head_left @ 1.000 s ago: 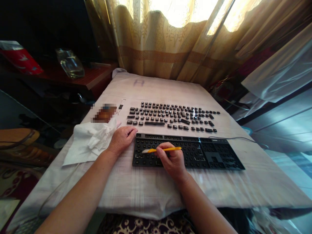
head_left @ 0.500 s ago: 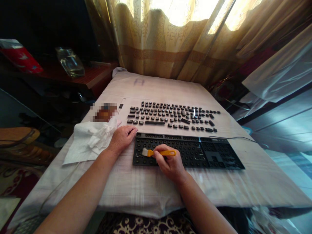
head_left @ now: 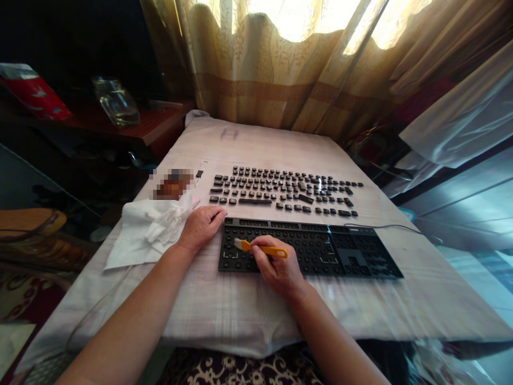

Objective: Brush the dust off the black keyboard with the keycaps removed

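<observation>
Orange brush (head_left: 262,248) pinched in our right hand (head_left: 276,267) sweeps the stripped keyboard (head_left: 320,251); our left hand (head_left: 199,228), fingers loosely curled and gripping nothing, steadies its corner.

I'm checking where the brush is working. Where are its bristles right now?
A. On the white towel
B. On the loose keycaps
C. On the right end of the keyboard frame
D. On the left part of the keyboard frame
D: the right hand holds the brush with its bristles on the left part of the keyboard frame, near the left hand.
</observation>
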The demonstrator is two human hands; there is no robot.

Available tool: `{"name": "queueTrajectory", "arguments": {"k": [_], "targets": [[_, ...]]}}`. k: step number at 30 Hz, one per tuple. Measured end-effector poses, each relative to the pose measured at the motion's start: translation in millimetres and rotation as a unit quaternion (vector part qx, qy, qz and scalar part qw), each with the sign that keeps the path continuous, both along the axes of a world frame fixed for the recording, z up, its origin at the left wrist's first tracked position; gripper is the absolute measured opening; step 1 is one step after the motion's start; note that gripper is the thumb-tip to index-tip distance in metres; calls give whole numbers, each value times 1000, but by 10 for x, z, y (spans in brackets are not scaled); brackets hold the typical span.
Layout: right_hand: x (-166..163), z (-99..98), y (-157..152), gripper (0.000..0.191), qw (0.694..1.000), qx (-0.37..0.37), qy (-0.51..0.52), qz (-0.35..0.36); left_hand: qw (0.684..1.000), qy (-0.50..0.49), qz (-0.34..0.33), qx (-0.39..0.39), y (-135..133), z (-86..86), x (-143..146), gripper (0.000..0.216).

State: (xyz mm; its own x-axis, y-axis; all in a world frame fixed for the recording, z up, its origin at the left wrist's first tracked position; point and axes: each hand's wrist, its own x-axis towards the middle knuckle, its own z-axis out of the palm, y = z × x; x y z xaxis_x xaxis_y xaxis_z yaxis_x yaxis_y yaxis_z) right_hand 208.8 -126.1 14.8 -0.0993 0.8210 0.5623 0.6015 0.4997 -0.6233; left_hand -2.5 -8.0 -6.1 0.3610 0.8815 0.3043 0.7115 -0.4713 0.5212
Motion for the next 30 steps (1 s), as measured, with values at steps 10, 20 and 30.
{"name": "queueTrajectory", "arguments": {"k": [10, 20, 30], "targets": [[-4, 19, -54, 17, 998, -19, 58, 24, 1000, 4, 2, -1, 6, -10, -9, 30], [-86, -33, -47, 12, 995, -8, 14, 98, 1000, 3, 3, -8, -6, 8, 3, 32], [-56, -12, -71, 15, 982, -116, 130, 68, 1000, 5, 3, -4, -12, 17, 0, 33]]}}
